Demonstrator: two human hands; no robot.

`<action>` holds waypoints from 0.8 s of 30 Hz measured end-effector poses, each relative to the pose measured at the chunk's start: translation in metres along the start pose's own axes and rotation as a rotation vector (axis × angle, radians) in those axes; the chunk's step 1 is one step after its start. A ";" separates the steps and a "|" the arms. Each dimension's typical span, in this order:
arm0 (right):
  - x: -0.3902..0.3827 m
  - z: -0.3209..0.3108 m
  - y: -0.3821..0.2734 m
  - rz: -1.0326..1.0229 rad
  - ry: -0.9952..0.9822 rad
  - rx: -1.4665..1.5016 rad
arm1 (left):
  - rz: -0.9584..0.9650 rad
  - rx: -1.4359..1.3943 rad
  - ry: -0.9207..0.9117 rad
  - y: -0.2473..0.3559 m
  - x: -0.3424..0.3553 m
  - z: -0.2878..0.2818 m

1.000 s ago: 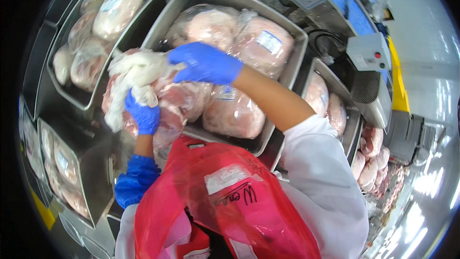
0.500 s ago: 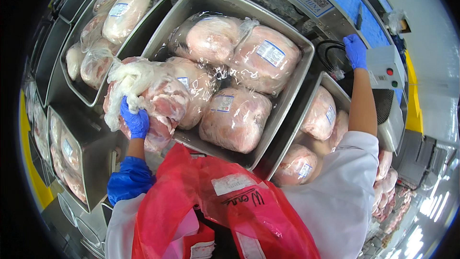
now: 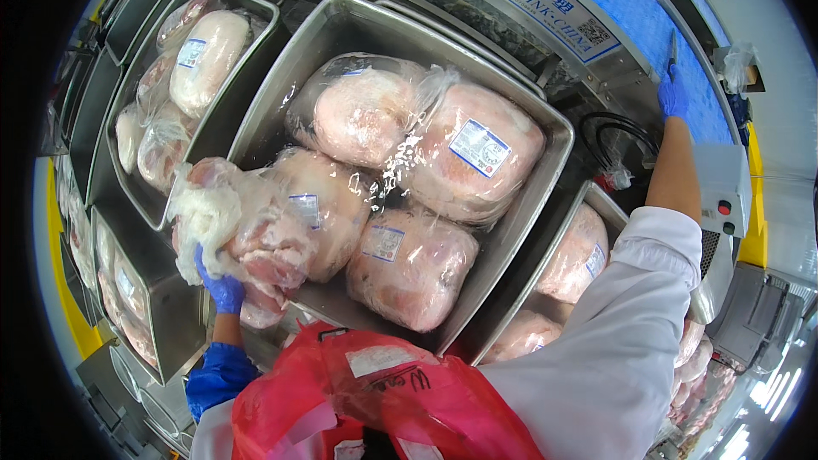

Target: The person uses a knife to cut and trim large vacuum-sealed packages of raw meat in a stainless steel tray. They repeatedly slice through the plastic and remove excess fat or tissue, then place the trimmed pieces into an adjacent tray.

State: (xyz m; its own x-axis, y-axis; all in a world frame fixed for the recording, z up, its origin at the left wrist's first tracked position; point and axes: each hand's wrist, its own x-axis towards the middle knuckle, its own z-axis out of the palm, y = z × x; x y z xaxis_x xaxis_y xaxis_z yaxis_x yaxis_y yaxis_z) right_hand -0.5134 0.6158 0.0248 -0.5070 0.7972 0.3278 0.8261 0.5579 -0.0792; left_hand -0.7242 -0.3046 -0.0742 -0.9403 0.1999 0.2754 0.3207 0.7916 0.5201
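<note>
My left hand (image 3: 223, 287), in a blue glove, grips the near left side of a raw piece of meat (image 3: 277, 249). A crumpled whitish wrap (image 3: 207, 220) bunches over that end of the meat. The piece rests at the left edge of a large metal tub (image 3: 558, 140), against a bagged piece of meat (image 3: 317, 192). My right hand (image 3: 673, 95), also gloved, reaches far right onto a blue belt (image 3: 649, 0). Its fingers close on the near end of a thin dark tool (image 3: 673, 49), apparently a knife, whose far end points away from me.
Several clear-bagged, labelled meat pieces (image 3: 413, 268) fill the tub. More tubs of meat stand at the left (image 3: 274, 30) and right (image 3: 596, 196). A control box (image 3: 714, 183) with red and green buttons and a black cable (image 3: 601, 149) sit near my right arm.
My right hand has moved from the machine's edge onto the belt and reached the dark tool. My left hand still grips the meat. The view has shifted slightly.
</note>
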 end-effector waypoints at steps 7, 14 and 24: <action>0.025 0.035 0.036 0.200 -0.056 0.349 | 0.021 0.079 0.005 -0.009 -0.004 0.002; 0.010 -0.021 0.042 -0.082 0.163 -0.304 | -0.104 0.144 -0.143 -0.014 -0.007 0.004; -0.330 -0.101 -0.166 0.589 -0.657 2.295 | 0.243 0.358 0.202 0.077 0.013 -0.036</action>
State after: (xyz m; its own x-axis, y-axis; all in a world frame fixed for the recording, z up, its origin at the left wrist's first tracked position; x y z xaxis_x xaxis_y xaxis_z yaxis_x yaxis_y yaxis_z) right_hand -0.4587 0.2367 0.0250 -0.7712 0.5825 -0.2568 -0.3518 -0.7262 -0.5907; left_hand -0.7082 -0.2624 -0.0012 -0.7903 0.3157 0.5251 0.4360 0.8919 0.1199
